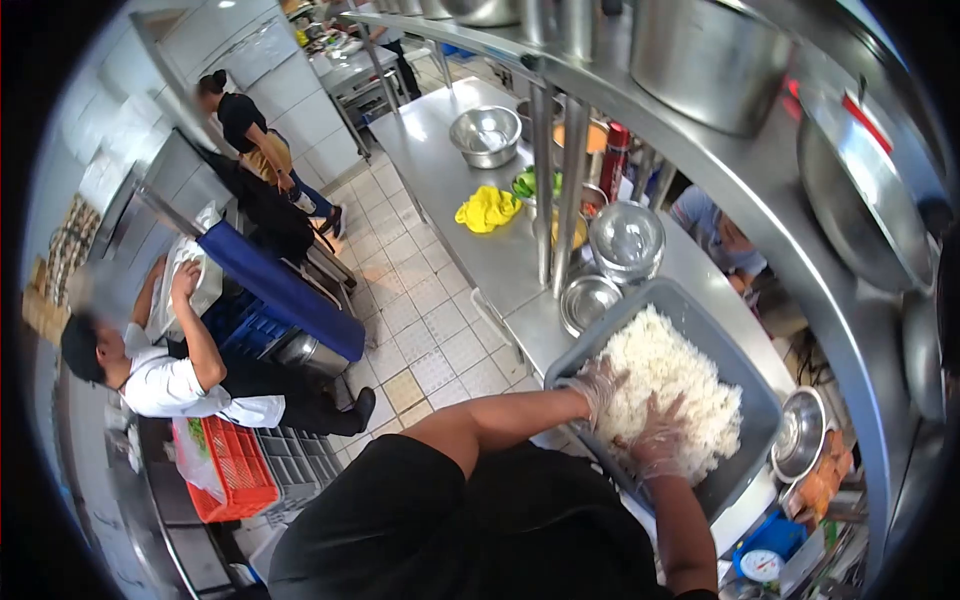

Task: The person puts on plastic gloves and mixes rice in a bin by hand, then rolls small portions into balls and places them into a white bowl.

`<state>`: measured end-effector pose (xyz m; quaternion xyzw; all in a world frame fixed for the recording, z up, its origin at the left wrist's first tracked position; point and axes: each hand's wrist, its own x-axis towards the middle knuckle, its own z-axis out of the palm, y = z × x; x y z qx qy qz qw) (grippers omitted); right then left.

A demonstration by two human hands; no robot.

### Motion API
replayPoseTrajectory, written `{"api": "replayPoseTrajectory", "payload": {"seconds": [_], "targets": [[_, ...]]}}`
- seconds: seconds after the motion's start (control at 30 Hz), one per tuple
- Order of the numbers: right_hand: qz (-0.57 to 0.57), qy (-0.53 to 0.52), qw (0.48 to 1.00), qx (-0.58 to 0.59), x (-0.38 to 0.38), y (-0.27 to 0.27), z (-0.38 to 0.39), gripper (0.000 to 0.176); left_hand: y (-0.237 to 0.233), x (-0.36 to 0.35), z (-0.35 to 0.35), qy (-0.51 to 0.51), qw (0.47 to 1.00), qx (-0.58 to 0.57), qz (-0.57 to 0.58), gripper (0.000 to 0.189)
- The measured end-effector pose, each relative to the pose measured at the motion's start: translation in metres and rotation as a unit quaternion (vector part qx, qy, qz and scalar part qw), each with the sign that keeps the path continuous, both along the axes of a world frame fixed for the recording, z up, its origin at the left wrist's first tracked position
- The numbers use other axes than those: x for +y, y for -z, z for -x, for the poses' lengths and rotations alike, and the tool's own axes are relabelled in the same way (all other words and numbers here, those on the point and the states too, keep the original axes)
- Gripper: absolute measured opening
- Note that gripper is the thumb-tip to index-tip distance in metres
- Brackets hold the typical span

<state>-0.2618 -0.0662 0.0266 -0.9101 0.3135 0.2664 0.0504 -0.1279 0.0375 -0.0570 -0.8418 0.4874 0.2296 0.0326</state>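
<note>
A grey plastic tub on the steel counter holds a large heap of white cooked rice. My left hand, in a clear plastic glove, rests at the near left side of the rice with its fingers apart. Beside it, my right hand, gloved the same way, lies on the rice with fingers spread, the tips partly sunk among the grains. Neither hand grips anything that I can make out.
Steel bowls and a yellow cloth lie on the counter. A steel shelf with pots runs above. One person works at left; another stands farther back. Right of the tub are a bowl and a dial scale.
</note>
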Motion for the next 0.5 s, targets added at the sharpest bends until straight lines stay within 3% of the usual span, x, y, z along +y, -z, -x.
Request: {"api": "replayPoseTrajectory", "payload": {"seconds": [0.07, 0.13, 0.17, 0.2, 0.23, 0.27, 0.3, 0.37, 0.43, 0.5], "targets": [[0.023, -0.025, 0.999, -0.039, -0.011, 0.038, 0.004, 0.12, 0.008, -0.006, -0.011, -0.029, 0.999, 0.012, 0.024, 0.081], [0.039, -0.041, 0.996, -0.073, -0.019, 0.05, 0.004, 0.118, 0.021, -0.008, -0.022, -0.021, 0.993, 0.095, 0.07, 0.074], [0.023, -0.028, 0.996, -0.084, -0.02, 0.05, 0.001, 0.111, 0.082, -0.02, -0.029, -0.098, 0.984, 0.104, 0.11, 0.063], [0.006, -0.013, 0.996, -0.092, -0.02, 0.049, 0.002, 0.104, 0.071, -0.018, -0.034, -0.099, 0.983, 0.102, 0.113, 0.063], [0.01, -0.013, 0.995, -0.094, -0.026, 0.054, 0.005, 0.104, 0.059, -0.017, -0.042, -0.02, 0.988, 0.069, 0.139, 0.056], [-0.025, -0.017, 0.984, -0.176, -0.036, 0.063, 0.009, 0.083, 0.047, -0.016, -0.045, 0.059, 0.984, 0.036, 0.164, 0.049], [-0.06, -0.02, 0.965, -0.256, -0.045, 0.068, 0.012, 0.066, 0.037, -0.014, -0.045, 0.06, 0.983, 0.038, 0.167, 0.049], [-0.082, -0.002, 0.959, -0.27, -0.065, 0.072, 0.011, 0.058, 0.019, -0.012, -0.043, -0.081, 0.974, 0.112, 0.179, 0.036], [-0.118, -0.006, 0.928, -0.353, -0.087, 0.089, 0.019, 0.037, 0.005, -0.014, -0.042, -0.056, 0.97, 0.112, 0.208, 0.03], [-0.15, 0.017, 0.9, -0.409, -0.102, 0.106, 0.032, 0.029, -0.016, -0.011, -0.043, -0.029, 0.967, 0.112, 0.229, 0.027]]}}
